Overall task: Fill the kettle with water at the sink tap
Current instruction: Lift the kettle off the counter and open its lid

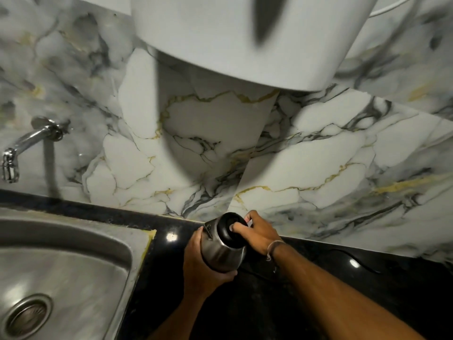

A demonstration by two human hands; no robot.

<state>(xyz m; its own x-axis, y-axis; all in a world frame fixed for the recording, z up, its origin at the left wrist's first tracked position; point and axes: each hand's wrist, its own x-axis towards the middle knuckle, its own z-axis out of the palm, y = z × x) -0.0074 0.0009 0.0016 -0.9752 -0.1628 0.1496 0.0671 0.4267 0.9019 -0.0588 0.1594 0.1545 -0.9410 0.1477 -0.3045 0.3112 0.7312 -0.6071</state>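
Kettle [221, 250] first: you are holding it in both hands above the black tabletop [318, 285], close to the tabletop's back edge where it is meeting the marbled wall [306, 148]. It is sitting to the right of the sink [73, 241] and well apart from the tap [29, 141]. The steel body is tilting, with its black lid [229, 223] leaning away from you toward the wall.

Your left hand [198, 263] is cupping the lower left side of the steel body, and its fingers are wrapping under the base, closed around it. Your right hand [257, 233] is reaching over from the right; its fingers [239, 227] are curling onto the black lid and pressing against the top, so that hand is gripping the lid end. A thin band [273, 247] is circling your right wrist.

The sink is lying at the tabletop's left side, its drain [27, 315] showing in the lower left corner. The tap is jutting from the wall above the sink's far left edge, spout pointing down. You cannot tell from this view whether water is running. A large white rounded fixture [245, 40] is hanging overhead on the wall, casting a dark shadow down the marble.
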